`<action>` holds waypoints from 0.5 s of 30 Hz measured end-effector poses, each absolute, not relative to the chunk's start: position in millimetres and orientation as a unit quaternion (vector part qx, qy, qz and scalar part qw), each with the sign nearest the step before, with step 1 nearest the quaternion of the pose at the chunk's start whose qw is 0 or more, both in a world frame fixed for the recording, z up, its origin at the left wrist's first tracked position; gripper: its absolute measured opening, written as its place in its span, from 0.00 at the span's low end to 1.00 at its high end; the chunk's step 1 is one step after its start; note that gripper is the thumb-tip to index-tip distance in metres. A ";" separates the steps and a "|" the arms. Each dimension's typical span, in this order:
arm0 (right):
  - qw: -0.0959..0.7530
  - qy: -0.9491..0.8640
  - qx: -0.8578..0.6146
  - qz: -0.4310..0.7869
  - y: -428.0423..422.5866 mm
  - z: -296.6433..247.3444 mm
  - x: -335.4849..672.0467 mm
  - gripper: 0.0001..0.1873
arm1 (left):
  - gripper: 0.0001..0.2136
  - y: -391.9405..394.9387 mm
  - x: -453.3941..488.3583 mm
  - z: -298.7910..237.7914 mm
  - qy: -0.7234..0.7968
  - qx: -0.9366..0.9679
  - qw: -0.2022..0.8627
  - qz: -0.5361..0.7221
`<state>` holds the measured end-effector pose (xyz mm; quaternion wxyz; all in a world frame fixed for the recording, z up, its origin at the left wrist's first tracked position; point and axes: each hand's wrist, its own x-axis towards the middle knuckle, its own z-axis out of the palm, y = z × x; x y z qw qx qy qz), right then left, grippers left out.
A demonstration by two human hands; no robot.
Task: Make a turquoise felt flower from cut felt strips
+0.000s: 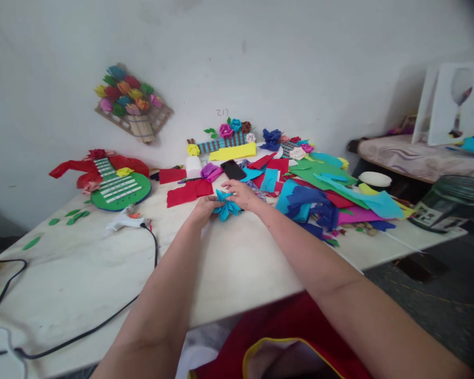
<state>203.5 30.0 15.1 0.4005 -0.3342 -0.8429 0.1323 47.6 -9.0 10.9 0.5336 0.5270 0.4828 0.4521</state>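
A light-blue paper flower [226, 209] is between my two hands, just above the white table top. My left hand [207, 207] pinches its left side with bent fingers. On the upper right, my right hand [242, 195] has its fingers curled onto the petals. Part of the flower is hidden behind the fingers. Right behind my hands lie a dark phone [233, 169], a folded magenta paper piece [211, 172] and red paper sheets [189, 192].
To the left lie a white glue gun [128, 219] with a black cord and a green-and-red paper guitar [120, 189]. Coloured paper scraps [349, 184] pile up on the right, by a large glass jar [450, 202]. The table's front edge [253, 310] runs below my forearms.
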 end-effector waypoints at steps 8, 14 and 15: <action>0.349 -0.875 -0.327 0.071 26.7 15.9 198.2 0.09 | 0.08 -6.2 46.4 5.7 0.490 0.497 0.545 0.464; 0.355 -0.870 -0.335 0.064 19.4 23.9 198.8 0.08 | 0.10 -7.4 43.3 6.3 0.462 0.511 0.539 0.485; 0.370 -0.863 -0.333 0.083 19.1 25.6 201.0 0.08 | 0.10 -7.8 43.3 6.8 0.462 0.515 0.533 0.487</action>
